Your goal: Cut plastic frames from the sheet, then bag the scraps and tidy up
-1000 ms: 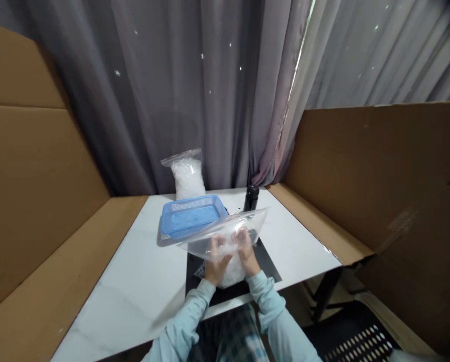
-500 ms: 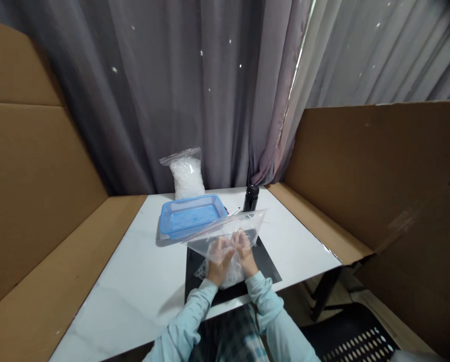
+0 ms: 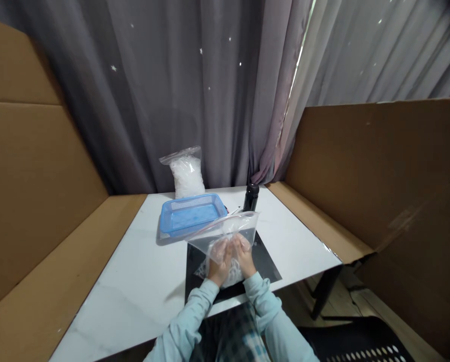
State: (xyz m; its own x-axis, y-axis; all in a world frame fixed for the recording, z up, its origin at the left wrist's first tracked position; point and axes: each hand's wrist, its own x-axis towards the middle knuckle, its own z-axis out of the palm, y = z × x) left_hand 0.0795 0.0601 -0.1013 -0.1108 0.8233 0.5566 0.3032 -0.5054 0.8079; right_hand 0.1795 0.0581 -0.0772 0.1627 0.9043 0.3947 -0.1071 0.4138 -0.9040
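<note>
A clear plastic zip bag (image 3: 230, 223) with whitish pieces in its lower part rests over a black mat (image 3: 266, 266). My left hand (image 3: 220, 259) is closed on the bag's left side, partly seen through the film. On the other side my right hand (image 3: 244, 255) grips the bag too, the two hands almost touching at the fingertips. The bag's wide upper part spreads out beyond my fingers, towards the blue basket (image 3: 190, 216).
A full clear bag of white pieces (image 3: 187, 176) stands behind the basket. A black bottle (image 3: 251, 197) stands at the back right. Cardboard panels (image 3: 360, 166) flank the white table (image 3: 142, 281). A black chair (image 3: 356, 342) is at lower right.
The bag's upper right corner has drawn in to the left and its top has crumpled somewhat. My hands have come closer together, with the fingers more upright.
</note>
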